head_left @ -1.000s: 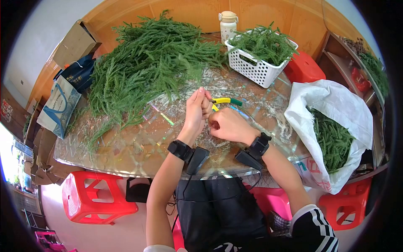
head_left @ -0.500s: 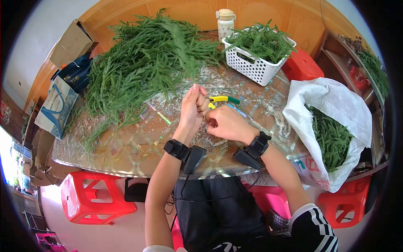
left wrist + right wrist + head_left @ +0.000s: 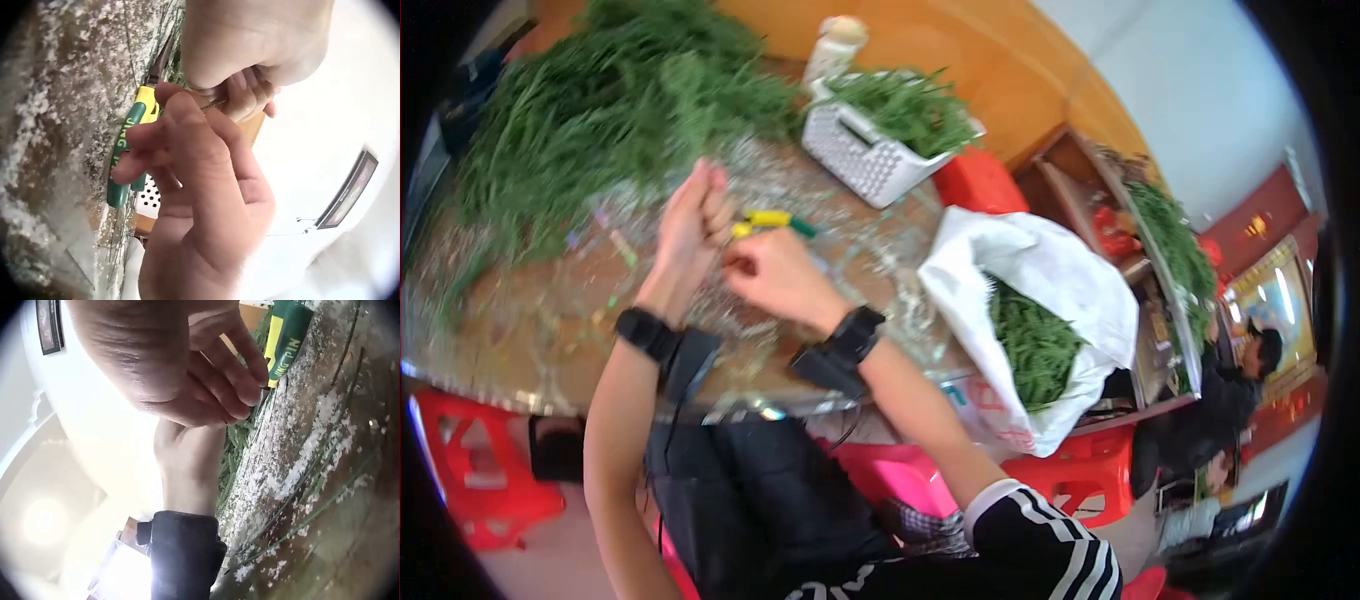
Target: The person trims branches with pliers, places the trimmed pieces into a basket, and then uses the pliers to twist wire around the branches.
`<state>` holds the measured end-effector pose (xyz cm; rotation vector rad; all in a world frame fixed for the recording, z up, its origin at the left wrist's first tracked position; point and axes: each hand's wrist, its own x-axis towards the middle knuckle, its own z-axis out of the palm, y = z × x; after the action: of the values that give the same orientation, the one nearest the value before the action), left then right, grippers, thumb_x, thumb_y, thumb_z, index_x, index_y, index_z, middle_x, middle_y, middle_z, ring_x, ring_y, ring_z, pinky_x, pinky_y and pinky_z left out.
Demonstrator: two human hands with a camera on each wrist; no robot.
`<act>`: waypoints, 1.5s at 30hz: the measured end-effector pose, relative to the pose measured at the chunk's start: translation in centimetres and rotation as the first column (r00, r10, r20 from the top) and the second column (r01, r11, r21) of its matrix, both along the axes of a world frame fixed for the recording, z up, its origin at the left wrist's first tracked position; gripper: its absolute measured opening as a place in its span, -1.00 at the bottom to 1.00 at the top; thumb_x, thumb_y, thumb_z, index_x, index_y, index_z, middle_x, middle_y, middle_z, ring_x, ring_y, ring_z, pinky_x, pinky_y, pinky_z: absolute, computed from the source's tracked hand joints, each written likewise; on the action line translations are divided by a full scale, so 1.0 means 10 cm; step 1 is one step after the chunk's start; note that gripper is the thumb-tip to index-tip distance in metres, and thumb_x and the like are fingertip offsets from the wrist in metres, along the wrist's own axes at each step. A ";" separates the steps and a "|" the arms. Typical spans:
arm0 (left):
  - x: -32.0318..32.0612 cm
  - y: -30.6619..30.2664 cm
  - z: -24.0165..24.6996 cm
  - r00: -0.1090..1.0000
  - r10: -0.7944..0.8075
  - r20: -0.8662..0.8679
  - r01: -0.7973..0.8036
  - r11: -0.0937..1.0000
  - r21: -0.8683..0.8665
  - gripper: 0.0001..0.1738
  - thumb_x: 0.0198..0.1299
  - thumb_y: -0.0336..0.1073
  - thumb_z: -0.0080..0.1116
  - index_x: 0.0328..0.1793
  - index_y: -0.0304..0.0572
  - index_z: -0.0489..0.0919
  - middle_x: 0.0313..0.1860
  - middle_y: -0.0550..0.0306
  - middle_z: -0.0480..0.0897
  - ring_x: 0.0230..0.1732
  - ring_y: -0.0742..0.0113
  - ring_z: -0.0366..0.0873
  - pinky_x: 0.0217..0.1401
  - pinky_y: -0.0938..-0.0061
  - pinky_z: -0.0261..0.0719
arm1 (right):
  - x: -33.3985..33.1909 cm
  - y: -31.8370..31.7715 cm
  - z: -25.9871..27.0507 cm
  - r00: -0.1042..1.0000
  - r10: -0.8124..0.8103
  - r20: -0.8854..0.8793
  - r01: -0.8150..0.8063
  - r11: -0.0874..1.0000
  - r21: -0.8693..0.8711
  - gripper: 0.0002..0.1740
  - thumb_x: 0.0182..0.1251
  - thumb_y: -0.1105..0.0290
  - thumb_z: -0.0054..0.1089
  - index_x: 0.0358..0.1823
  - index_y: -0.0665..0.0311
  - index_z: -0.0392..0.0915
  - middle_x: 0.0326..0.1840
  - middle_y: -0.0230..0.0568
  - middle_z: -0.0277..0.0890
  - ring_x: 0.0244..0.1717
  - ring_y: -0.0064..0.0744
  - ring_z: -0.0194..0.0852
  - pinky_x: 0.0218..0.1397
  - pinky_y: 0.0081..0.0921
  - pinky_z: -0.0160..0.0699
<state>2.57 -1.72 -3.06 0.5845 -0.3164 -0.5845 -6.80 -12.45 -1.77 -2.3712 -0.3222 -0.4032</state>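
Note:
Close together over the table (image 3: pixel 550 340) are my two hands. The left hand (image 3: pixel 690 225) is curled around a thin green stem (image 3: pixel 217 102), which shows between the hands in the left wrist view. With bent fingers, the right hand (image 3: pixel 212 181) pinches at this stem just beside the left fist. A blurred, paler green sprig (image 3: pixel 690 95) rises beyond the left hand, overlapping the pile of greenery. Just past the fingers lie pliers (image 3: pixel 128 147) with green and yellow handles, partly hidden by the hands in the head view.
A large pile of green branches (image 3: pixel 550 130) covers the back left. Behind the hands stand a white basket (image 3: pixel 850 165) of sprigs and a bottle (image 3: pixel 832 55). On the right sits a white sack (image 3: pixel 1090 300) of greenery. A person (image 3: pixel 1220 390) is farther right.
The head view has swung to the right, so the table things appear farther left and a person comes into view. Both hands keep nearly the same grip, close together.

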 end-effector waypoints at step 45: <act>-0.46 -0.02 0.29 0.444 -0.825 0.348 0.483 0.548 0.683 -0.46 0.31 -0.15 -0.15 0.19 -0.57 0.29 -0.59 0.11 0.52 -0.57 0.36 0.49 -0.46 0.54 0.45 | 0.20 -0.97 -0.18 0.992 0.065 0.104 -0.099 -0.072 0.992 -0.68 0.34 0.14 -0.08 -0.12 0.23 0.45 -0.44 -0.41 0.42 -0.45 -0.57 0.34 -0.36 -0.63 0.28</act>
<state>-2.02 -1.91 -0.15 1.1913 -1.1480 -1.2987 -4.85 -22.17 -3.60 -0.7387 -0.0623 -0.3840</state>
